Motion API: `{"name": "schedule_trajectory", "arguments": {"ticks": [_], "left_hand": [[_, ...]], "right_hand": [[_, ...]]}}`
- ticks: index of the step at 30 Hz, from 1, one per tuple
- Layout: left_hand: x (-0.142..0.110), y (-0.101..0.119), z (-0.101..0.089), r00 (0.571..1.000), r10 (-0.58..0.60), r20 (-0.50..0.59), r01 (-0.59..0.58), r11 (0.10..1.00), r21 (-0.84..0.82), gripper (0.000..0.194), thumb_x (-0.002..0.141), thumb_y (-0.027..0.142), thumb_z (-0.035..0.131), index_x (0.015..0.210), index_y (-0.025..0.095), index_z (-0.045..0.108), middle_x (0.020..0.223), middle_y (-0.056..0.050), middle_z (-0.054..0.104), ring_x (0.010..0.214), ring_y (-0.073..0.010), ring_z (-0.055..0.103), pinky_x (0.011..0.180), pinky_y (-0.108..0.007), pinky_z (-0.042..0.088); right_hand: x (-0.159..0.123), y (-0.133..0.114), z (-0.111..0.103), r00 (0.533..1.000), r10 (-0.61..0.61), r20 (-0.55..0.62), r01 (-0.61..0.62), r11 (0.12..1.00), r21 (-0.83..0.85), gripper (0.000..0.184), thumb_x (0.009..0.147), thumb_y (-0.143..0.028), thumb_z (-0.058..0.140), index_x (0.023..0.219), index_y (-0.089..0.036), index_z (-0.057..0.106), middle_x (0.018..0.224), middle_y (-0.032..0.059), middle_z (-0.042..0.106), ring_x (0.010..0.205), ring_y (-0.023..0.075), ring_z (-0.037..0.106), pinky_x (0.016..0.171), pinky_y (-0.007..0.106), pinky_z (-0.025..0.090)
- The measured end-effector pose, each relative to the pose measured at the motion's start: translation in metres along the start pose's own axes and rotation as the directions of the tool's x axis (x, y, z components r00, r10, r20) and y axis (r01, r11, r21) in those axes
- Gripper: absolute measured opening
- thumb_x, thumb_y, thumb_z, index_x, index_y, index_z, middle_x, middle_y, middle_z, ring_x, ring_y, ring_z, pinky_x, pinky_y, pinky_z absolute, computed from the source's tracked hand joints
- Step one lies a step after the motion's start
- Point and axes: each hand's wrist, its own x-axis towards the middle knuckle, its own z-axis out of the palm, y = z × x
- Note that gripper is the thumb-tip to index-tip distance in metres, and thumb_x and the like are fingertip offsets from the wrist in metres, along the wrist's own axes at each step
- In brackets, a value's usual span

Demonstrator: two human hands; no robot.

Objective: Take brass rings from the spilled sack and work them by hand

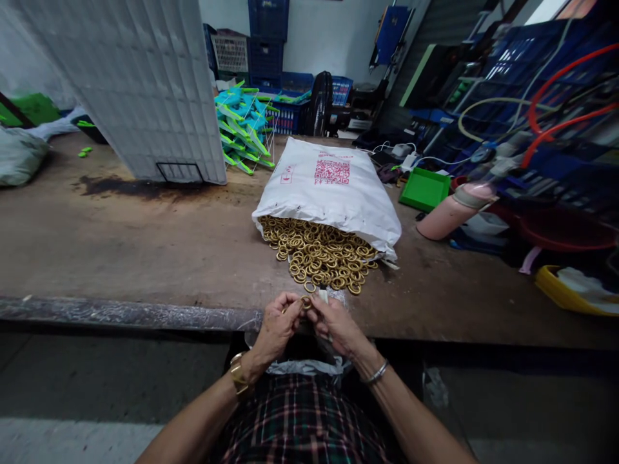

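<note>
At the frame's centre, a white sack [333, 187] printed with a red QR code spills brass rings [329, 258] onto the bench [193, 258], while just below, the left hand [279, 325] and right hand [336, 322], fingers pinched nearly closed, hold one ring [305, 302] between them.

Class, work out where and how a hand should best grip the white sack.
Probably the loose upper lip of the sack, pinched from the near side: its open mouth faces the person, and that edge arches over the spilled rings.
</note>
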Motion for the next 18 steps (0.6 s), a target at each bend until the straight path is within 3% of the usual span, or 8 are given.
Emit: {"name": "schedule_trajectory", "arguments": {"ticks": [4,7,9,13,15,18], "left_hand": [[-0.002,0.002,0.003,0.999,0.049,0.001,-0.049,0.998,0.034,0.035,0.069,0.047,0.064,0.073,0.014,0.053,0.058,0.001,0.058,0.043,-0.0046,0.039,0.042,-0.018,0.029],[-0.003,0.003,0.002,0.999,0.018,0.043,-0.019,1.000,0.015,0.037,0.069,0.048,0.065,0.077,0.014,0.054,0.058,0.002,0.055,0.043,-0.0041,0.039,0.042,-0.017,0.028],[-0.003,0.002,0.000,0.997,-0.005,0.074,0.003,1.000,0.031,0.037,0.071,0.049,0.063,0.080,0.014,0.054,0.057,0.004,0.052,0.043,-0.0037,0.037,0.041,-0.017,0.026],[-0.002,-0.004,-0.005,0.994,-0.014,0.110,0.005,0.997,0.081,0.035,0.075,0.049,0.057,0.076,0.015,0.053,0.056,0.004,0.049,0.041,-0.0036,0.035,0.040,-0.017,0.025],[-0.001,-0.007,-0.006,0.991,-0.031,0.132,0.022,0.997,0.068,0.035,0.076,0.050,0.056,0.075,0.016,0.051,0.054,0.005,0.048,0.039,-0.0036,0.033,0.038,-0.017,0.023],[-0.001,-0.006,-0.006,0.986,-0.070,0.151,0.067,0.997,0.029,0.036,0.074,0.051,0.058,0.075,0.017,0.050,0.056,0.005,0.049,0.039,-0.0036,0.033,0.037,-0.017,0.022]], "right_hand": [[0.004,0.007,-0.001,1.000,-0.002,-0.018,0.002,1.000,-0.021,0.036,0.074,-0.053,0.051,0.067,-0.018,0.044,0.052,-0.0082,0.043,0.032,0.0010,0.022,0.032,0.015,0.016],[0.008,0.006,-0.003,0.996,-0.060,-0.061,0.049,0.986,-0.157,0.032,0.075,-0.048,0.049,0.065,-0.018,0.044,0.050,-0.0081,0.042,0.033,0.0026,0.022,0.033,0.017,0.016],[0.010,0.004,-0.005,0.980,-0.171,-0.098,0.132,0.939,-0.316,0.026,0.075,-0.041,0.049,0.064,-0.019,0.044,0.050,-0.0080,0.040,0.037,0.0044,0.027,0.037,0.018,0.020],[0.010,0.000,-0.006,0.911,-0.406,-0.076,0.280,0.742,-0.609,0.021,0.076,-0.032,0.047,0.061,-0.018,0.046,0.054,-0.0057,0.042,0.053,0.0083,0.038,0.051,0.020,0.030],[0.008,-0.001,-0.005,0.897,-0.439,-0.044,0.306,0.690,-0.656,0.020,0.077,-0.031,0.044,0.062,-0.018,0.047,0.056,-0.0052,0.042,0.056,0.0093,0.038,0.054,0.021,0.031],[0.007,-0.001,-0.004,0.907,-0.419,-0.033,0.304,0.707,-0.639,0.020,0.079,-0.031,0.042,0.063,-0.018,0.046,0.057,-0.0049,0.043,0.057,0.0099,0.039,0.055,0.022,0.030]]}}
